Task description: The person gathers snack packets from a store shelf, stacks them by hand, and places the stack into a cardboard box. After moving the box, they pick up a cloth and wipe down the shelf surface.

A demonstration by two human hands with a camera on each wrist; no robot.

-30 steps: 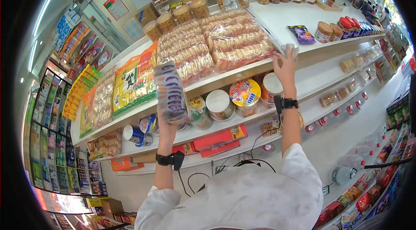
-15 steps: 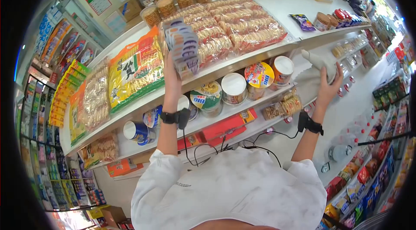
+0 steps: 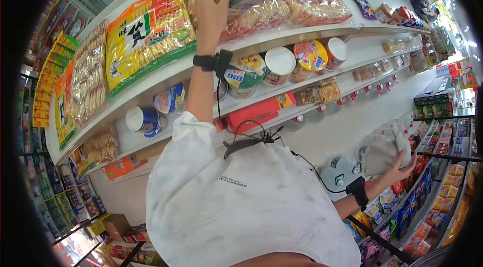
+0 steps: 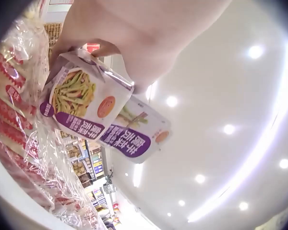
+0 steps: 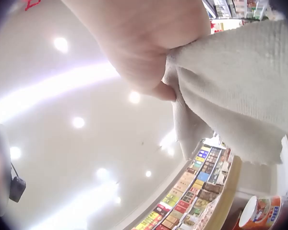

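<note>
My left hand [image 3: 211, 13] grips a stack of purple-and-white food packs [image 4: 93, 96] just above the clear-wrapped biscuit packs [image 3: 312, 8] on the top shelf. In the left wrist view the packs show a picture of green strips, and the thumb lies against them. Out to the right, low beside the shelving, my right hand [image 3: 400, 169] holds a grey-white cloth [image 3: 385, 151]. Seen from the right wrist, the cloth [image 5: 235, 86] hangs in folds from between thumb and fingers.
A yellow cracker bag [image 3: 151, 40] lies left of the biscuits. Cup noodles [image 3: 279, 63] stand on the shelf below, with red boxes [image 3: 254, 113] underneath. Large clear bottles [image 3: 337, 171] are near the right forearm. Snack racks [image 3: 427, 201] stand at the right.
The left hand has moved up and over the biscuit packs with its stack. The right hand has carried the cloth off the top shelf, outward and down to the right. The view has shifted too.
</note>
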